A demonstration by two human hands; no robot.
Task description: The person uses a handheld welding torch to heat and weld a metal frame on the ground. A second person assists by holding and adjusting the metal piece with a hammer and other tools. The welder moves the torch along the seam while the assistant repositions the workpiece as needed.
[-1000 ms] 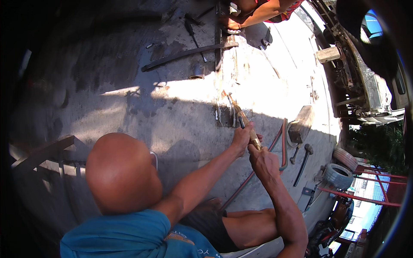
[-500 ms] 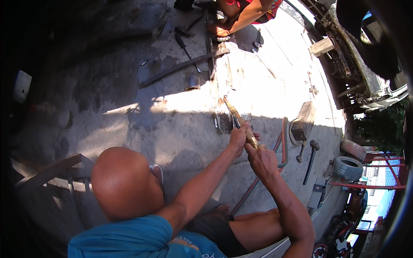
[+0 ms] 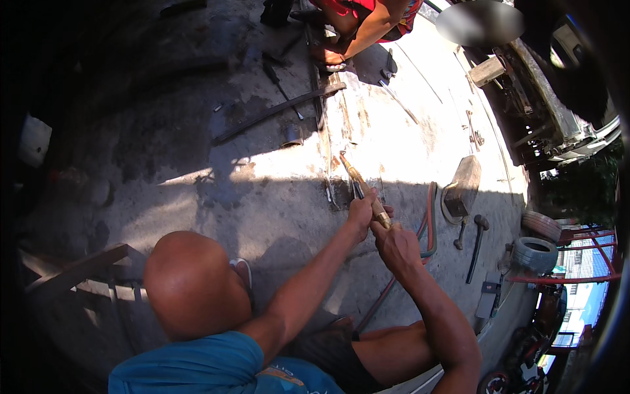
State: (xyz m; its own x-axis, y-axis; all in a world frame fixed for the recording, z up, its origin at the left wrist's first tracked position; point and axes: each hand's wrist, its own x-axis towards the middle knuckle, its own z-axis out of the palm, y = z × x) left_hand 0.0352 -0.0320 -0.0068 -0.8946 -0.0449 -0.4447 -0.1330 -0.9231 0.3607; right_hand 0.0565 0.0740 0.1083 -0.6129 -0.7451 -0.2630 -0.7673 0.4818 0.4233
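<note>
My left hand [image 3: 363,213] is closed around the middle of a brass gas torch [image 3: 354,173], and my right hand [image 3: 398,247] grips its rear end just below. The torch slants away from me, its tip over a long, rusty, stained metal piece [image 3: 331,141] lying on the concrete. Whether the tip touches it I cannot tell. Red and green hoses [image 3: 430,217] run on the ground beside my right arm. A short dark metal cylinder [image 3: 292,136] stands beyond the tip, near a long curved metal bar [image 3: 262,113].
A co-worker [image 3: 364,26] crouches at the top. A wooden block [image 3: 462,184], sledgehammer [image 3: 476,246] and tyres [image 3: 535,253] lie at the right. A vehicle body [image 3: 551,111] is at upper right, a motorbike [image 3: 528,348] at lower right, a metal frame [image 3: 75,269] at left.
The view has shifted slightly, so the co-worker and upper ground objects sit further left and the tyres lower. Both my hands stay closed on the torch, which keeps much the same angle.
</note>
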